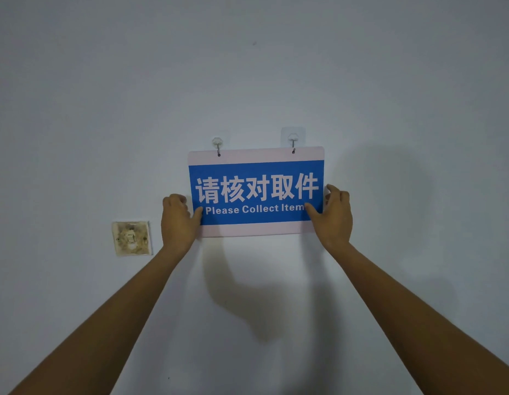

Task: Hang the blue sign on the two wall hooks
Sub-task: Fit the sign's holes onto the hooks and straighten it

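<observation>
Low on the left of the pale wall sits a stained, yellowed switch plate, well apart from everything else. To its right, a bare forearm rises from the lower left corner to the left hand, which is curled round the lower left edge of the blue sign, thumb lying on the front face beside the word "Please" and the fingers wrapped behind the edge, so the hand grips the sign. Above that corner, the left hook, a small clear stick-on piece with a metal wire, passes into a hole in the sign's pale top border. The sign lies flat against the wall, its blue panel carrying white Chinese characters over the line "Please Collect Item", with a pale pink band above and below. Farther right, the right hook, set on a clear square pad, likewise reaches a hole in the top border. Below it, the right hand pinches the lower right edge of the sign, thumb on the front covering the last letters, fingers bent behind.
</observation>
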Demonstrator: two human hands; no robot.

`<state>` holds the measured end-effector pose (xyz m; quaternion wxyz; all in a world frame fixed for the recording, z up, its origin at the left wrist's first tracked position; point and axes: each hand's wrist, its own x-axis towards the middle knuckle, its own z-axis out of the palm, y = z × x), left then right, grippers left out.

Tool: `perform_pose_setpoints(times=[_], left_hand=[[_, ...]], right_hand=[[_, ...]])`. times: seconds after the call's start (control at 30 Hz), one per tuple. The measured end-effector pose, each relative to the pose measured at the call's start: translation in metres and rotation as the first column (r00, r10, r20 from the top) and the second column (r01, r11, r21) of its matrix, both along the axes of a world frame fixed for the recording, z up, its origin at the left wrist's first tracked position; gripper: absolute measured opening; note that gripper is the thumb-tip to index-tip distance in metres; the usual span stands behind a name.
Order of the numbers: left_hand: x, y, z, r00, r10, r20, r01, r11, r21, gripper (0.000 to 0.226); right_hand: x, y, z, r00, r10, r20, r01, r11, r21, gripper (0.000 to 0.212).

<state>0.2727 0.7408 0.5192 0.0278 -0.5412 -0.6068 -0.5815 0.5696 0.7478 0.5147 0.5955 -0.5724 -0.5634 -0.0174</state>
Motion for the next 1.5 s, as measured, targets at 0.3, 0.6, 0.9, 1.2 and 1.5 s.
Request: perform_pose_setpoints(times=[0.3, 0.6, 0.9, 1.2, 1.5], left_hand=[[0.006, 0.004, -0.009, 0.999, -0.035, 0.023, 0.036, 0.998, -0.049, 0.03], [0.011, 0.006, -0.005, 1.0, 0.007, 0.001, -0.006, 0.998, -0.056, 0.041], [0.003, 0.0, 0.06, 0.998, 0.039, -0.056, -0.043, 0.997, -0.069, 0.039], [0.003, 0.008, 0.109, 0.991, 0.097, -0.089, -0.1, 0.995, -0.025, 0.021], [0.007, 0.016, 0.102, 0.973, 0.185, -0.135, -0.169, 0.978, 0.121, 0.014]], right_hand=[[-0.005, 0.0, -0.016, 0.994, 0.046, -0.097, -0.044, 0.999, 0.021, 0.048], [0.002, 0.002, -0.015, 0.999, -0.034, -0.001, 0.033, 0.993, -0.116, 0.04], [0.028, -0.002, 0.041, 0.991, 0.051, 0.126, -0.014, 0.96, -0.28, 0.048], [0.025, 0.0, 0.099, 0.969, 0.079, 0.236, -0.041, 0.986, -0.162, 0.047], [0.02, 0.001, 0.087, 0.93, -0.041, 0.365, 0.057, 0.998, -0.033, 0.049]])
